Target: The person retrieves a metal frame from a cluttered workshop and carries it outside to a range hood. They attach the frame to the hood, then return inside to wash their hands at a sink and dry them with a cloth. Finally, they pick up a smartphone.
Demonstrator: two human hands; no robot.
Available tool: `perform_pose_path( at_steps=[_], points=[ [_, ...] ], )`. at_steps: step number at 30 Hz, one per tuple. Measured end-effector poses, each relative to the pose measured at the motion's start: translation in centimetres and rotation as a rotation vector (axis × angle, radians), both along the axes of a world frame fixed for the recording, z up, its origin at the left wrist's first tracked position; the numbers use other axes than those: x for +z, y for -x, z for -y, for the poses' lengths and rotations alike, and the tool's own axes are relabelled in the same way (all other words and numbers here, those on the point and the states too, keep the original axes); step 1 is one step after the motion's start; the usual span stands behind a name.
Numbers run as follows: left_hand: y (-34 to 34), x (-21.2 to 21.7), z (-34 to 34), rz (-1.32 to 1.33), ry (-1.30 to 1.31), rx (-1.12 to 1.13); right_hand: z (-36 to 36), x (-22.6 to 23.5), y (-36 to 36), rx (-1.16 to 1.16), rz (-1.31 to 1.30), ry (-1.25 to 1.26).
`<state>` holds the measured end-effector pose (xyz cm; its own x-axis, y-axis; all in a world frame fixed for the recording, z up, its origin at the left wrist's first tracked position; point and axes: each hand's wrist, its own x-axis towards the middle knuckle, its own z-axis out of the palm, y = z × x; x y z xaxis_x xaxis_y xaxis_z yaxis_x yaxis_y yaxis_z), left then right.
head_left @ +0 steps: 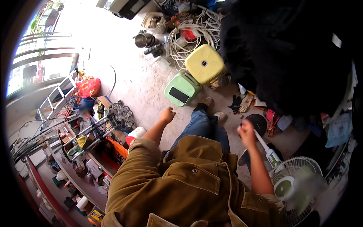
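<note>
My left hand (167, 115) hangs above the floor with its fingers curled in, and nothing shows in it. Nearest to it is a light green stool (193, 84) with a dark rectangle on top. A yellow square stool (210, 60) with a round hole stands just beyond. My right hand (247, 133) is closed; whatever its fingers may hold is too small to make out. Right beside it, the white pole of a standing fan (263, 143) rises from a dark round base (258, 122). The fan's caged head (289, 187) lies close to my right forearm.
Coiled white cable (177, 41), a metal pot (143, 40) and a tub (154, 22) lie at the back. Gloves (246, 102) rest on the floor at right. Crowded shelves (75, 170), an aluminium ladder (56, 92) and a red bag (89, 87) line the left. Dark cloth hangs upper right.
</note>
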<state>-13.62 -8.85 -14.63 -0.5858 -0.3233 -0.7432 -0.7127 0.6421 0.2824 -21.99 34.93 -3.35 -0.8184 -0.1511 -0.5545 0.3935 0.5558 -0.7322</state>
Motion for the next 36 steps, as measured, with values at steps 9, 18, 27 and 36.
perform_pose_path(
  at_steps=[9,18,27,36],
  points=[
    [1.7,-14.9,3.8,0.110,0.183,0.002,7.5,-11.1,-16.4,0.652,0.450,-0.531],
    [4.4,-31.8,3.0,0.066,0.138,0.920,7.0,-14.6,-20.8,0.802,0.263,-0.614],
    [8.9,-33.9,2.9,0.367,0.362,1.114,6.8,-14.3,-20.9,0.837,0.303,-0.625],
    [7.7,-15.6,-1.4,-0.169,-0.634,0.922,8.5,-11.5,-13.0,0.635,0.783,-0.433]
  ],
)
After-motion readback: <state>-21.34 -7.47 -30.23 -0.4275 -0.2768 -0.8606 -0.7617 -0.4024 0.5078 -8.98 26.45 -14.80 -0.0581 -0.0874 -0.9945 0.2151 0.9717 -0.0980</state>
